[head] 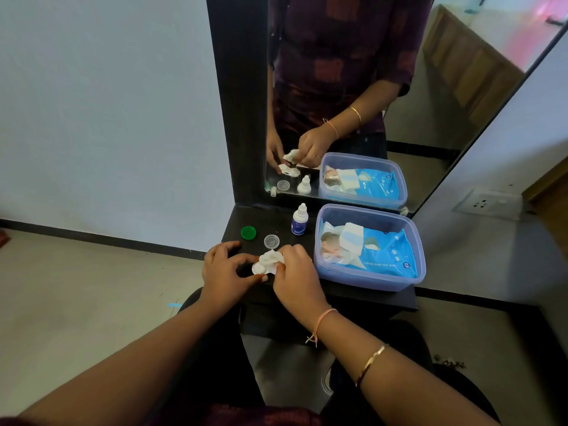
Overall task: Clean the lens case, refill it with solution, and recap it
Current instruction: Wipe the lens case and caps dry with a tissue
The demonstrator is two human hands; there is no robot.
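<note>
On the black shelf [353, 295], my left hand [226, 272] holds the white lens case [257, 269] at its left end with fingertips. My right hand [293, 272] pinches a crumpled white tissue [270, 258] and presses it onto the case, hiding most of it. Behind my hands lie a green cap [248, 232] and a clear cap [271, 241], both off the case. A small white solution bottle [299, 219] with a blue label stands upright behind them, capped.
A translucent blue tub [368, 279] holding a blue pack of wet wipes [381, 253] fills the shelf's right half. A tall mirror [338, 87] stands right behind the shelf. The shelf's left edge drops off just beside my left hand.
</note>
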